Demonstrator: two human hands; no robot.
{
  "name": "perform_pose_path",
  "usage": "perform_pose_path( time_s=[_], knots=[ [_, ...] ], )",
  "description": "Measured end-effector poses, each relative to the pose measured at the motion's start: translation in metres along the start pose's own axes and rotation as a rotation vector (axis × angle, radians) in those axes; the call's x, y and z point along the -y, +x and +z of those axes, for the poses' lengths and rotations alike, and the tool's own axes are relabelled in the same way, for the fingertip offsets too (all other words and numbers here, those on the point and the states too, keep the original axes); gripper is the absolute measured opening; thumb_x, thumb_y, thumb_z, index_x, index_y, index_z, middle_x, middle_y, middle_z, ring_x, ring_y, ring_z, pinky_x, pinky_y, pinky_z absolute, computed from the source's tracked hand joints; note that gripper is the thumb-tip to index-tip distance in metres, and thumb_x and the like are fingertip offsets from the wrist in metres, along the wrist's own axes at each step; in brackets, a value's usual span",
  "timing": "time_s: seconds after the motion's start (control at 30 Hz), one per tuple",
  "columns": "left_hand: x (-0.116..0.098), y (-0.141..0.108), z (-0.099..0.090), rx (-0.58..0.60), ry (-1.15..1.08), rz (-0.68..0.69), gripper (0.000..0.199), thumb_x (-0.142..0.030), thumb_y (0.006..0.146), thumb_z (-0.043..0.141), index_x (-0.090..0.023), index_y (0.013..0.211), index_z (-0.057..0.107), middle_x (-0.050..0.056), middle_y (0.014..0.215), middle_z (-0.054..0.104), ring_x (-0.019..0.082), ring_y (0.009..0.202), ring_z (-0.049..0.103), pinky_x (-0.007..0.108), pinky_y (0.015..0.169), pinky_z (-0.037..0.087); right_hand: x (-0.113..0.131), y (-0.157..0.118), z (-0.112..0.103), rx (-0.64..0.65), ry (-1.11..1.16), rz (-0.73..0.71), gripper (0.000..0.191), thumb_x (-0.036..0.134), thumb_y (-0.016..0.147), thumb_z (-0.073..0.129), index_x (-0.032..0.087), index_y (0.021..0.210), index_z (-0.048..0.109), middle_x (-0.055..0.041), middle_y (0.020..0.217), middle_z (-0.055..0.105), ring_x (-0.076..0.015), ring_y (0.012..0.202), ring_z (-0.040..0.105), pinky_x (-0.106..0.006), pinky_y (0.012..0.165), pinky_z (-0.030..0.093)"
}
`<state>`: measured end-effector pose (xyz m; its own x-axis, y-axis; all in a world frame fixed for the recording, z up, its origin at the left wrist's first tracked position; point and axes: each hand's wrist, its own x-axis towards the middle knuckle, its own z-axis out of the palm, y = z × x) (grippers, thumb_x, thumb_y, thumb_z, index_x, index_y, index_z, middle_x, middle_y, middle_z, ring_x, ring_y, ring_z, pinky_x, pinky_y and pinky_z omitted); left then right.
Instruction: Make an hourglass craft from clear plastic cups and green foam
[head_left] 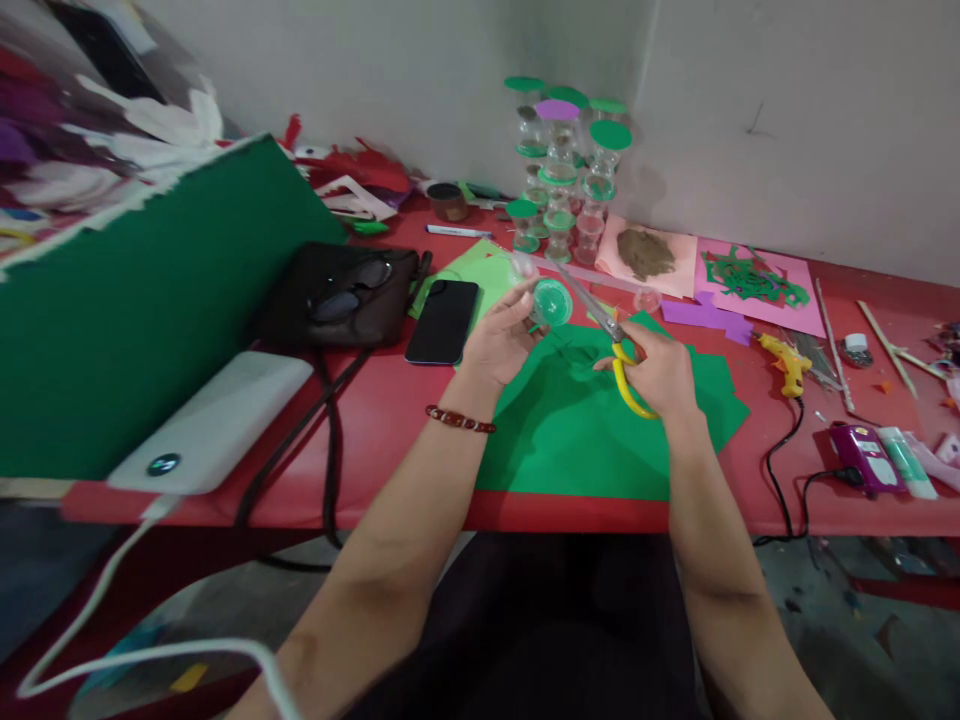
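Closed around a small clear plastic cup piece, my left hand tilts its round end, which shows green, toward me. My right hand grips yellow-handled scissors by the finger loops. Their metal blades point up and left, just right of the cup piece and apart from it. Below both hands lies a large green paper sheet, with green paper scraps on it. The fingers of my left hand partly cover the cup piece.
Stacked clear cups with green and purple discs stand by the wall. A phone, black bag and white power bank are left. Brown grains on paper, green scraps and a corded yellow glue gun are right.
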<state>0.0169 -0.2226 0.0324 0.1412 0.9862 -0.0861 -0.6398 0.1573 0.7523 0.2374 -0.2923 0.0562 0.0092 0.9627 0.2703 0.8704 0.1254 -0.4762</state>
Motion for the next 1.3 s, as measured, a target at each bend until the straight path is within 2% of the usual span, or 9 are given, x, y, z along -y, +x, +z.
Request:
perform_pose_path(
  time_s=[0.17, 0.3, 0.63, 0.73, 0.83, 0.9, 1.0, 1.13, 1.3],
  knots=[
    [0.004, 0.0, 0.006, -0.062, -0.081, -0.103, 0.009, -0.021, 0.087, 0.075, -0.022, 0.095, 0.071, -0.001, 0.085, 0.074, 0.011, 0.068, 0.068, 0.024, 0.068, 0.058, -0.011, 0.002, -0.008, -0.045, -0.187, 0.341, 0.049, 0.058, 0.094, 0.068, 0.025, 0.129, 0.075, -0.0134, 0.096, 0.081, -0.0342, 0.091, 0.074, -0.039, 0.077, 0.05],
    [0.007, 0.0, 0.012, -0.125, -0.125, -0.219, 0.006, -0.019, 0.094, 0.066, -0.02, 0.097, 0.071, 0.001, 0.086, 0.074, 0.013, 0.072, 0.071, 0.028, 0.074, 0.064, -0.033, 0.003, -0.018, -0.02, -0.337, 0.557, 0.041, 0.039, 0.097, 0.065, 0.02, 0.131, 0.074, -0.0207, 0.108, 0.08, -0.0373, 0.106, 0.075, -0.044, 0.087, 0.054],
    [0.02, 0.001, 0.018, -0.167, -0.022, -0.274, 0.019, -0.025, 0.089, 0.08, -0.018, 0.078, 0.066, 0.001, 0.076, 0.073, 0.01, 0.062, 0.066, 0.022, 0.059, 0.059, -0.065, 0.002, -0.037, 0.068, -0.374, 0.808, 0.045, 0.032, 0.1, 0.062, 0.018, 0.142, 0.064, -0.0253, 0.13, 0.073, -0.04, 0.13, 0.068, -0.056, 0.102, 0.054],
    [0.023, -0.001, 0.017, -0.133, 0.014, -0.228, 0.019, -0.025, 0.085, 0.083, -0.019, 0.079, 0.067, -0.001, 0.074, 0.072, 0.009, 0.061, 0.064, 0.02, 0.057, 0.054, -0.06, 0.002, -0.04, -0.006, -0.426, 0.78, 0.049, 0.038, 0.099, 0.065, 0.017, 0.143, 0.065, -0.0285, 0.138, 0.068, -0.0454, 0.139, 0.059, -0.063, 0.104, 0.051],
    [0.026, -0.003, 0.016, -0.085, 0.042, -0.198, 0.019, -0.026, 0.084, 0.084, -0.019, 0.081, 0.067, -0.002, 0.072, 0.069, 0.009, 0.061, 0.062, 0.021, 0.056, 0.051, -0.05, 0.005, -0.029, -0.152, -0.293, 0.577, 0.043, 0.037, 0.101, 0.062, 0.014, 0.137, 0.069, -0.0279, 0.141, 0.066, -0.0418, 0.138, 0.059, -0.059, 0.109, 0.049],
    [0.027, -0.004, 0.016, -0.047, 0.062, -0.184, 0.022, -0.028, 0.08, 0.086, -0.019, 0.082, 0.066, -0.003, 0.073, 0.069, 0.009, 0.063, 0.063, 0.021, 0.058, 0.05, -0.037, 0.008, -0.01, -0.163, 0.029, 0.376, 0.037, 0.037, 0.102, 0.058, 0.018, 0.13, 0.071, -0.0199, 0.131, 0.073, -0.032, 0.127, 0.066, -0.05, 0.109, 0.051],
    [0.031, -0.007, 0.016, 0.002, 0.079, -0.176, 0.033, -0.024, 0.068, 0.093, -0.019, 0.084, 0.065, -0.003, 0.076, 0.069, 0.01, 0.067, 0.064, 0.022, 0.063, 0.051, -0.014, 0.01, 0.028, -0.007, 0.633, 0.164, 0.046, 0.056, 0.095, 0.067, 0.025, 0.128, 0.068, -0.011, 0.12, 0.078, -0.0261, 0.111, 0.072, -0.043, 0.098, 0.058],
    [0.036, -0.01, 0.017, 0.078, 0.081, -0.14, 0.045, -0.017, 0.057, 0.097, -0.019, 0.092, 0.071, -0.002, 0.085, 0.073, 0.011, 0.076, 0.066, 0.023, 0.072, 0.051, 0.004, 0.005, 0.062, -0.034, 0.956, 0.14, 0.067, 0.069, 0.076, 0.083, 0.028, 0.126, 0.063, -0.0076, 0.117, 0.077, -0.0251, 0.104, 0.074, -0.041, 0.093, 0.061],
    [0.039, -0.009, 0.012, 0.19, 0.149, -0.102, 0.047, -0.029, 0.062, 0.097, -0.019, 0.104, 0.078, 0.006, 0.107, 0.079, 0.019, 0.097, 0.071, 0.03, 0.085, 0.054, 0.004, 0.002, 0.067, -0.072, 1.038, 0.175, 0.065, 0.064, 0.071, 0.089, 0.026, 0.117, 0.064, -0.0062, 0.112, 0.078, -0.0243, 0.103, 0.074, -0.043, 0.097, 0.061]
  ],
)
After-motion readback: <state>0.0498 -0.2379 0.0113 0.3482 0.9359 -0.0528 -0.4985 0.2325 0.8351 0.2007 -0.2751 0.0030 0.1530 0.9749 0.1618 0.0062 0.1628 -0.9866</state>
